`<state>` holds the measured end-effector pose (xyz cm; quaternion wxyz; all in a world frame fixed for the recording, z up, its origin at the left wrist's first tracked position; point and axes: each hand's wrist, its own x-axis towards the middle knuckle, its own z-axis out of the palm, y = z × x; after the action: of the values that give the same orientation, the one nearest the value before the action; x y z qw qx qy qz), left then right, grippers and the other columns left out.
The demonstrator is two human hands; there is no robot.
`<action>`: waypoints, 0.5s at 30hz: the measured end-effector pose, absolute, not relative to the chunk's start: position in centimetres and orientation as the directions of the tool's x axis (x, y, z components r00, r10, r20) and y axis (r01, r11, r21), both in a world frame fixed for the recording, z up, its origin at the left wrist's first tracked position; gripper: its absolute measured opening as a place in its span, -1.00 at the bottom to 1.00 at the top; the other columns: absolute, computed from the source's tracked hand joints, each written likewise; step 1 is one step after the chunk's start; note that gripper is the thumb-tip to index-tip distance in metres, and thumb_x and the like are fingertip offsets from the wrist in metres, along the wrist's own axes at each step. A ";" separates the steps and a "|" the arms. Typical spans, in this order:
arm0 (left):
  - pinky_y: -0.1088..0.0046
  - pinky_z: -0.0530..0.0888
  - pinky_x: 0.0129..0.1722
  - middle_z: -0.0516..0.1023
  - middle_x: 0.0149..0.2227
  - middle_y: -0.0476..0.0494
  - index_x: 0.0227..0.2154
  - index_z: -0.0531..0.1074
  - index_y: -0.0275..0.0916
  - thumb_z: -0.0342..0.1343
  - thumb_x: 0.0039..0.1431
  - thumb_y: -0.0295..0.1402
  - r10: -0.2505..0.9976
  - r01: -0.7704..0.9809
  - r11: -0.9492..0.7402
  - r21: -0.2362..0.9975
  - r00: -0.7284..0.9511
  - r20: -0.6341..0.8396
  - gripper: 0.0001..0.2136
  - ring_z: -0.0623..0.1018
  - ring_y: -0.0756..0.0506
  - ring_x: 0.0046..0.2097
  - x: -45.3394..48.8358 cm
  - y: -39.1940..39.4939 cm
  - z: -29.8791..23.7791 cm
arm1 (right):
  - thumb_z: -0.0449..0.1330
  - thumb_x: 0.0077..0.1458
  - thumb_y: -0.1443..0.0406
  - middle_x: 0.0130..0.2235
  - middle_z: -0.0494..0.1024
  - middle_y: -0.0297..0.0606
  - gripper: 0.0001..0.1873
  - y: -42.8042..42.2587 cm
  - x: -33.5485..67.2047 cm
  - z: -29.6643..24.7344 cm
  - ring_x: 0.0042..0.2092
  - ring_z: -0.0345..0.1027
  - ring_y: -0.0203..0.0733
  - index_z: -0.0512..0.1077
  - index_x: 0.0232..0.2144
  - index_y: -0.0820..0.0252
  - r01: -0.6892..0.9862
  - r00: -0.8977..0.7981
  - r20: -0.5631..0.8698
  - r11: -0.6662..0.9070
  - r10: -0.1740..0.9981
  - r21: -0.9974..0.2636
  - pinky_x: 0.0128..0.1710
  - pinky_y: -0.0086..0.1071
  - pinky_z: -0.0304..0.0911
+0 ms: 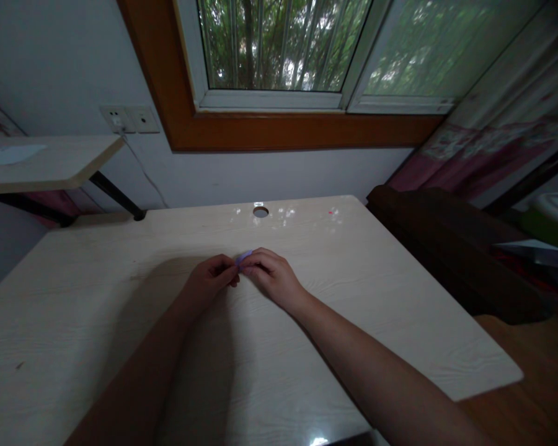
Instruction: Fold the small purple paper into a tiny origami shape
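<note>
My left hand (210, 279) and my right hand (272, 275) meet over the middle of a pale wooden desk (121, 297). Both have their fingers curled and pinched together around a small purple piece (244, 256), which looks like folded paper. Only a sliver of it shows between the fingertips. Most of it is hidden by my fingers.
A round cable hole (260, 212) sits near the desk's far edge. A side shelf (46, 162) stands at the left under a wall socket (129, 119). A dark chair or sofa (456, 248) lies to the right. A window (283, 49) is behind.
</note>
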<state>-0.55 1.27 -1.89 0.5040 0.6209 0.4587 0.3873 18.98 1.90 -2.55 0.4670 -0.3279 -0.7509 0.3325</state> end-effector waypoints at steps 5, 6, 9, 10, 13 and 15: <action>0.46 0.42 -0.31 0.51 -0.48 -0.02 -0.44 0.44 -0.25 0.15 0.16 -0.22 0.954 0.169 -0.076 0.983 0.298 0.023 -0.80 0.48 -0.03 -0.40 -0.7 1.4 -2.4 | 0.24 0.19 0.36 -0.27 0.56 -0.28 -0.93 2.0 18.9 -2.7 -0.18 0.44 -0.23 0.53 -0.29 0.10 0.174 -0.333 0.502 0.575 0.799 -0.799 -0.12 -0.34 0.31; 0.46 0.42 -0.31 0.51 -0.48 -0.02 -0.44 0.44 -0.25 0.15 0.16 -0.23 0.954 0.166 -0.079 0.983 0.299 0.026 -0.81 0.49 -0.03 -0.39 -0.7 1.4 -2.5 | 0.24 0.18 0.36 -0.27 0.55 -0.28 -0.93 2.0 18.8 -2.7 -0.18 0.43 -0.23 0.53 -0.30 0.11 0.169 -0.325 0.506 0.575 0.799 -0.800 -0.11 -0.34 0.31; 0.47 0.41 -0.31 0.51 -0.47 -0.02 -0.43 0.44 -0.26 0.16 0.16 -0.24 0.954 0.170 -0.088 0.982 0.297 0.034 -0.82 0.49 -0.02 -0.39 -0.7 1.4 -2.5 | 0.25 0.17 0.36 -0.26 0.54 -0.27 -0.93 2.1 18.7 -2.8 -0.16 0.43 -0.21 0.53 -0.32 0.10 0.159 -0.300 0.497 0.557 0.814 -0.815 -0.11 -0.33 0.31; 0.47 0.41 -0.31 0.52 -0.47 -0.01 -0.43 0.44 -0.26 0.16 0.16 -0.24 0.955 0.175 -0.090 0.981 0.294 0.035 -0.82 0.49 -0.02 -0.40 -0.6 1.4 -2.5 | 0.25 0.17 0.36 -0.26 0.54 -0.27 -0.93 2.1 18.7 -2.9 -0.16 0.43 -0.21 0.53 -0.32 0.10 0.154 -0.297 0.488 0.546 0.821 -0.824 -0.11 -0.32 0.31; 0.47 0.40 -0.31 0.52 -0.48 -0.01 -0.44 0.44 -0.25 0.16 0.15 -0.24 0.957 0.199 -0.091 0.976 0.287 0.031 -0.82 0.49 -0.02 -0.41 -0.5 1.4 -2.4 | 0.24 0.16 0.36 -0.27 0.54 -0.28 -0.94 2.1 18.7 -3.1 -0.18 0.43 -0.22 0.53 -0.32 0.11 0.143 -0.295 0.448 0.503 0.844 -0.853 -0.13 -0.33 0.30; 0.46 0.40 -0.30 0.52 -0.48 -0.01 -0.44 0.44 -0.25 0.15 0.16 -0.23 0.958 0.219 -0.094 0.971 0.285 0.028 -0.81 0.49 -0.03 -0.40 -0.5 1.4 -2.4 | 0.25 0.16 0.34 -0.28 0.54 -0.28 -0.95 2.1 18.7 -3.2 -0.20 0.43 -0.22 0.53 -0.32 0.12 0.135 -0.285 0.423 0.473 0.860 -0.870 -0.15 -0.34 0.30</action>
<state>-0.49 1.38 -2.37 0.4886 0.6356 0.4631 0.3779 18.74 2.06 -3.20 0.4840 -0.3510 -0.7088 0.3743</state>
